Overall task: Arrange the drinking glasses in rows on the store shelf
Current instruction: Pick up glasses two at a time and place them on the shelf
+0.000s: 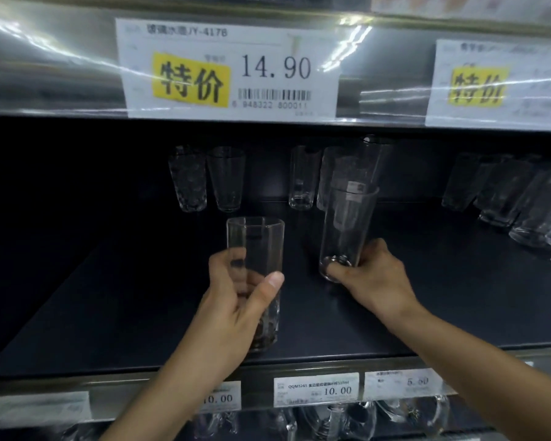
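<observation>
While left hand [236, 307] wraps faceted glass [256, 240] and right hand [372, 278] grips tall glass [347, 224] at its base, centre frame, I risk tipping it.

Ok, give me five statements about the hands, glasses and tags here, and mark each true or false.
1. The left hand grips a faceted glass. True.
2. The right hand holds nothing. False: it grips a tall glass near its base.
3. The big tag above the shelf reads 14.90. True.
4. No glasses stand at the back of the shelf. False: several back glasses stand there.
5. More side glasses stand at the right end of the shelf. True.
</observation>
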Motion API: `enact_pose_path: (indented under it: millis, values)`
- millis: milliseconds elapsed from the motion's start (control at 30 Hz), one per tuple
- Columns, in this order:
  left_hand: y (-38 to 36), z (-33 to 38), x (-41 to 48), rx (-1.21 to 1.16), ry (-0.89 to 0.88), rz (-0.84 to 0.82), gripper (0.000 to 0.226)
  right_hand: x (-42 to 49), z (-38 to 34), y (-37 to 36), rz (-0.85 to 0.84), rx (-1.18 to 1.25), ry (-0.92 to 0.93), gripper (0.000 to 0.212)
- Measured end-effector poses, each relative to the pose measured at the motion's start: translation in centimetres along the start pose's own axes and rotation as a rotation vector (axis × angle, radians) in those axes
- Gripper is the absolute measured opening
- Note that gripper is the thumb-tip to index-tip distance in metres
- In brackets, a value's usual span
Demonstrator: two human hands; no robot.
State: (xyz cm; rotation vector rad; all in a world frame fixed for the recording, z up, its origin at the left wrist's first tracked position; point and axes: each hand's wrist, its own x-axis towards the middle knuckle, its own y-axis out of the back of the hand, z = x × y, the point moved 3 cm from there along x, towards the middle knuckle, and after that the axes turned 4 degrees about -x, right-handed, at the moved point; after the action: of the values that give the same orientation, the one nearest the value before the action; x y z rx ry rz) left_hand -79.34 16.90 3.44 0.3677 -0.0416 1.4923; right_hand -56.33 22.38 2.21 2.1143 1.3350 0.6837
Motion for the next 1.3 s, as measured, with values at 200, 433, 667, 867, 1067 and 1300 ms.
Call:
enact_pose_path:
  millis: [200, 433, 667, 867, 1067, 1300]
  values:
    - [-0.9, 0.0, 0.8, 0.042, 0.013, -0.089, 0.068, 0.4, 2.2, 2.4, -0.004, 0.202, -0.019, 0.062]
    - [-3.5, -0.1, 4.0, -0.183, 0.029, -0.160, 0.067, 3.0, 4.3, 5.1, 0.009, 0.135, 0.016, 0.050]
    - [-6.3, -1.6, 11.1, -0.162, -0.023, -0.128, 0.068, 7.9, 9.0, 7.9, 0.043, 0.145, -0.043, 0.069]
    - [-8.0, -3.4, 15.8, -0.027, -0.108, 0.031, 0.063, 12.4, 10.9, 7.5, 0.049, 0.223, -0.051, 0.088]
    - [-9.5, -4.4, 19.5, 0.022, -0.111, 0.131, 0.062, 15.6, 10.5, 7.2, 0.086, 0.263, -0.030, 0.076]
    - [-9.9, -5.4, 21.1, -0.031, -0.076, 0.210, 0.041, 18.6, 10.0, 6.7, 0.131, 0.221, 0.040, 0.045]
